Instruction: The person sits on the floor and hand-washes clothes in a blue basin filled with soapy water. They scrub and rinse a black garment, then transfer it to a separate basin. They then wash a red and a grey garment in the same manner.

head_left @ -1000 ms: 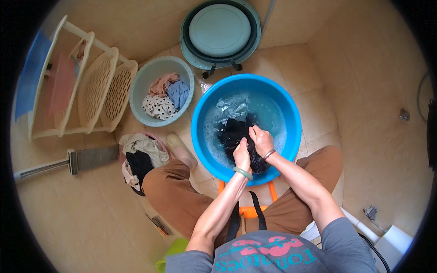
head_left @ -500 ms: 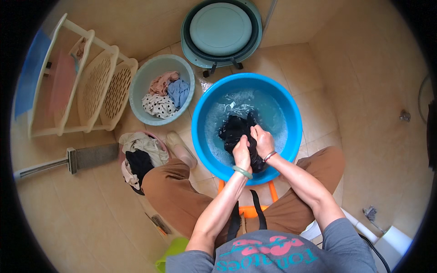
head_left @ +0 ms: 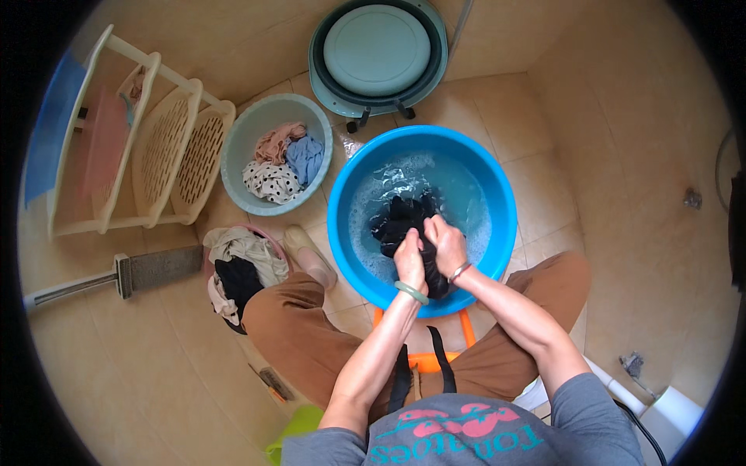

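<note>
A black wet garment point(head_left: 398, 225) is bunched in soapy water inside the big blue basin point(head_left: 336, 221) in front of me. My left hand point(head_left: 411, 260), with a green bangle at its wrist, is closed on the garment. My right hand point(head_left: 448, 247), wearing a silver bangle, grips the same cloth just beside it. Both hands are near the basin's middle, knuckles close together. Part of the garment hangs down between my wrists toward the near wall, and part lies in the water beyond my fingers. Suds float around it.
Left of the blue basin stands a pale green basin point(head_left: 230, 175) holding pink, blue and polka-dot clothes. Nearer, a pink basin point(head_left: 273, 239) is heaped with clothes. A flat mop point(head_left: 163, 270) and cream rack point(head_left: 159, 155) are at the left wall. Folded basins point(head_left: 377, 50) lean at the back.
My hands have shifted slightly on the black garment, and its bunched folds have changed shape in the water. Both hands keep their hold; the surroundings look the same.
</note>
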{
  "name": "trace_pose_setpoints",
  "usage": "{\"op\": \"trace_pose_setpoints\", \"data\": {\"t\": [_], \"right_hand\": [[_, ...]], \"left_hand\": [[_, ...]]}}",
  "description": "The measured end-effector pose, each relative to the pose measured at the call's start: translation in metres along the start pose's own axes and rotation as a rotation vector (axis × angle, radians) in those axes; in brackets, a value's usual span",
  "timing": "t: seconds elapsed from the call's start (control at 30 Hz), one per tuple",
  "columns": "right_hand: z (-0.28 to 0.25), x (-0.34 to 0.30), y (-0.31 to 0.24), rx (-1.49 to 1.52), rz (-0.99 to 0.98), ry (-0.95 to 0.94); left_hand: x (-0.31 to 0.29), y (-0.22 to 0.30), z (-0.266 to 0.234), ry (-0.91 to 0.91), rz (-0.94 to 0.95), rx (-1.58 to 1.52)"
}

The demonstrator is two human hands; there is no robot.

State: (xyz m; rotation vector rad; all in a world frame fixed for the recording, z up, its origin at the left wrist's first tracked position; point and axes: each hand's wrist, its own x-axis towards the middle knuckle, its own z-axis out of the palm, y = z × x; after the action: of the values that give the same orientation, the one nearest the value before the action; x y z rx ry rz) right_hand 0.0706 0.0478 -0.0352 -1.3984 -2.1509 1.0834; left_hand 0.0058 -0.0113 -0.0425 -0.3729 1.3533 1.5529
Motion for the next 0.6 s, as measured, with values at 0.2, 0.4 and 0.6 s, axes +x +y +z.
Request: {"op": "trace_pose_setpoints", "data": {"t": [0.2, 0.4, 0.6], "right_hand": [[-0.007, -0.035, -0.049, 0.074, -0.430, -0.074], [0.008, 0.018, 0.065, 0.161, 0.175, -0.147], [-0.015, 0.043, 0.068, 0.710, 0.788, -0.228]], "left_hand": [[0.039, -0.004, -0.033, -0.078, 0.027, 0.023], [-0.022, 0.007, 0.018, -0.153, 0.112, 0.183], [-0.067, 0.062, 0.036, -0.509, 0.353, 0.465]]}}
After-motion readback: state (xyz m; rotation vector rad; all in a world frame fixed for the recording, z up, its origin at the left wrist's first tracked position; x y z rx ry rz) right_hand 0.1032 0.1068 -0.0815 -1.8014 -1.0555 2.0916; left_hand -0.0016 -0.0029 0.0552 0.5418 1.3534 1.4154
